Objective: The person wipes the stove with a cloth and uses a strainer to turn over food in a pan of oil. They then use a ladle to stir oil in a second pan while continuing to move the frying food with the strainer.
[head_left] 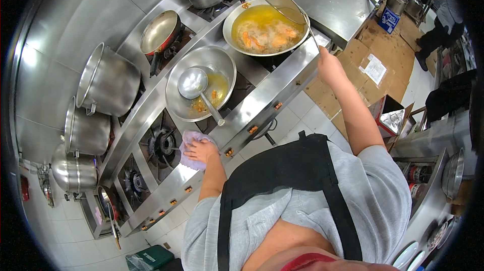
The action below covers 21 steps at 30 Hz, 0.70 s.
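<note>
My right hand (330,69) is closed round the handle of a wire skimmer (281,4), whose round mesh rests over the far right rim of a wide pan (228,33). Pieces of food (267,40) bubble in yellow oil inside that pan. On the front edge of the stove, my left hand (199,151) presses on a pale purple cloth (189,162), fingers bent over it. Between the hands stands a steel bowl-shaped pan (174,87) with some oil and orange bits, and a ladle (193,83) lies in it, handle toward me.
Large steel pots (113,79) line the back left. A red frying pan (160,33) sits behind the steel pan. Bare burners (162,142) lie left of the cloth. Flattened cardboard (348,79) covers floor at right, where another person (443,24) stands farther off.
</note>
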Each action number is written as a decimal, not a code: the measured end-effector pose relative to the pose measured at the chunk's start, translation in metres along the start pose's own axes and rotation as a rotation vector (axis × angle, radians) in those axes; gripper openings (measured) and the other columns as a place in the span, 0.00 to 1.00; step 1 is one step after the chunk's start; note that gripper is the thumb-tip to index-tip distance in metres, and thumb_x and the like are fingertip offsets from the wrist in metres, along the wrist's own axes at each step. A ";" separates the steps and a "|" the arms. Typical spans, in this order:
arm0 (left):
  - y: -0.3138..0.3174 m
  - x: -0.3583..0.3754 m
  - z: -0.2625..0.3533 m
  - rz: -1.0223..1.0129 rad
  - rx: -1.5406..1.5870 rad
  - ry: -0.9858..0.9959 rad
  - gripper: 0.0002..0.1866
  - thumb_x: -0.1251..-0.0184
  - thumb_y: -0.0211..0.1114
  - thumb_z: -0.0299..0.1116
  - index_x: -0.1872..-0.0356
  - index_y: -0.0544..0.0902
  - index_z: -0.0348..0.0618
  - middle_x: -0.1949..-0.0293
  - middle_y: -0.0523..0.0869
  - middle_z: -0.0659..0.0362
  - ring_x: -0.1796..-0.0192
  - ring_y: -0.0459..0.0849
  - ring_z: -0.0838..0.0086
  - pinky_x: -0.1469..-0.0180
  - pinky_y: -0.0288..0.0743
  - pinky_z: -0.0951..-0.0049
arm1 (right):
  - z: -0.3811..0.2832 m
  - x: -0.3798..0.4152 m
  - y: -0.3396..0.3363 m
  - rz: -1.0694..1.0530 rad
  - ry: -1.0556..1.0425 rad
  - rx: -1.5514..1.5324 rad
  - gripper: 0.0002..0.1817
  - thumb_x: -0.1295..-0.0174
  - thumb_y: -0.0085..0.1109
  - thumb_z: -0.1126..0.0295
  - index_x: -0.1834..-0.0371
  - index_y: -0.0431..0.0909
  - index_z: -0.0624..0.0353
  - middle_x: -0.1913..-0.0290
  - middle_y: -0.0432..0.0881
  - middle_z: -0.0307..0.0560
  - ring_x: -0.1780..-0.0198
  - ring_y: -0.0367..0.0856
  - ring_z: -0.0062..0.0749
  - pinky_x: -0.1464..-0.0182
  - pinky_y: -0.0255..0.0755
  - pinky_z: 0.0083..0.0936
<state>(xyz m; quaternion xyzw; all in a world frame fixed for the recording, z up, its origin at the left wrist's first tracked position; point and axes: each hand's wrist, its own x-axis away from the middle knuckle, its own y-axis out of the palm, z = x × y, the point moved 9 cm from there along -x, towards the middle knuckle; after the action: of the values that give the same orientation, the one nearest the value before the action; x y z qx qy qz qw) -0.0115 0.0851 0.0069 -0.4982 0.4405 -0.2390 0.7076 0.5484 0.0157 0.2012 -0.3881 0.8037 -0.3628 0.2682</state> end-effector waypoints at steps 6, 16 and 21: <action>0.000 -0.001 0.000 0.019 -0.010 0.002 0.23 0.39 0.52 0.41 0.41 0.71 0.49 0.33 0.64 0.48 0.30 0.54 0.40 0.30 0.43 0.44 | 0.036 -0.023 0.047 -0.077 0.061 -0.031 0.16 0.40 0.42 0.73 0.49 0.68 0.67 0.67 0.78 0.66 0.66 0.78 0.56 0.66 0.72 0.44; 0.003 -0.003 -0.001 0.001 -0.018 0.010 0.25 0.39 0.53 0.42 0.40 0.70 0.48 0.32 0.63 0.49 0.31 0.54 0.38 0.30 0.42 0.45 | 0.001 0.006 0.084 -0.417 0.382 -0.795 0.05 0.40 0.40 0.75 0.62 0.62 0.60 0.77 0.67 0.40 0.85 0.65 0.22 0.86 0.64 0.25; 0.003 -0.002 -0.002 -0.014 -0.009 -0.001 0.26 0.40 0.54 0.41 0.39 0.70 0.50 0.32 0.62 0.50 0.30 0.52 0.40 0.29 0.40 0.46 | -0.012 -0.001 0.111 -0.470 0.388 -0.920 0.05 0.41 0.40 0.76 0.63 0.62 0.62 0.76 0.70 0.43 0.85 0.67 0.25 0.84 0.65 0.29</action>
<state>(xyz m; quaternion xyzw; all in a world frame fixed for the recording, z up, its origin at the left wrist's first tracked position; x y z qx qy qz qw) -0.0143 0.0869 0.0051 -0.5044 0.4378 -0.2419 0.7038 0.4930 0.0690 0.1204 -0.5603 0.8057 -0.0890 -0.1704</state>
